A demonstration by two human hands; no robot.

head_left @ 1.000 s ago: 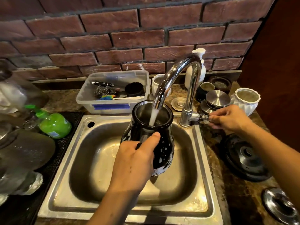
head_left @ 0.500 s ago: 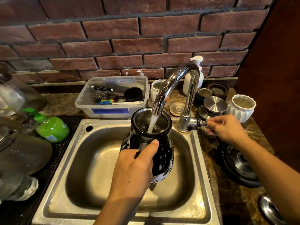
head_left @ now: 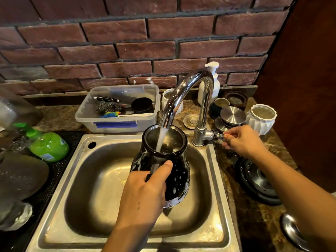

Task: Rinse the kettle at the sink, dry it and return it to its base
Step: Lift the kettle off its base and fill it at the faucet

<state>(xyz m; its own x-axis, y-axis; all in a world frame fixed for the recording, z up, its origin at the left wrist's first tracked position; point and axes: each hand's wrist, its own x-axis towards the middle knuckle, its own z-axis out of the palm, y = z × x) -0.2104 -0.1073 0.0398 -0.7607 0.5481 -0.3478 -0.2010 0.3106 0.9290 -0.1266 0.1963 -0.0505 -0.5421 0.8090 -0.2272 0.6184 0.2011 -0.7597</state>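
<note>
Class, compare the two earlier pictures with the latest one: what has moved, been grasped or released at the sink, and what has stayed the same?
Nothing was grasped or released. The left hand still holds the kettle under the running faucet, and the right hand stays on the tap handle. Only the camera view shifted slightly. The base remains on the counter.

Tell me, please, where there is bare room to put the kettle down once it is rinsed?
The sink floor below the kettle is bare; so is its front rim. Counter right of the tap is crowded with lids, pots and the kettle base.
</note>
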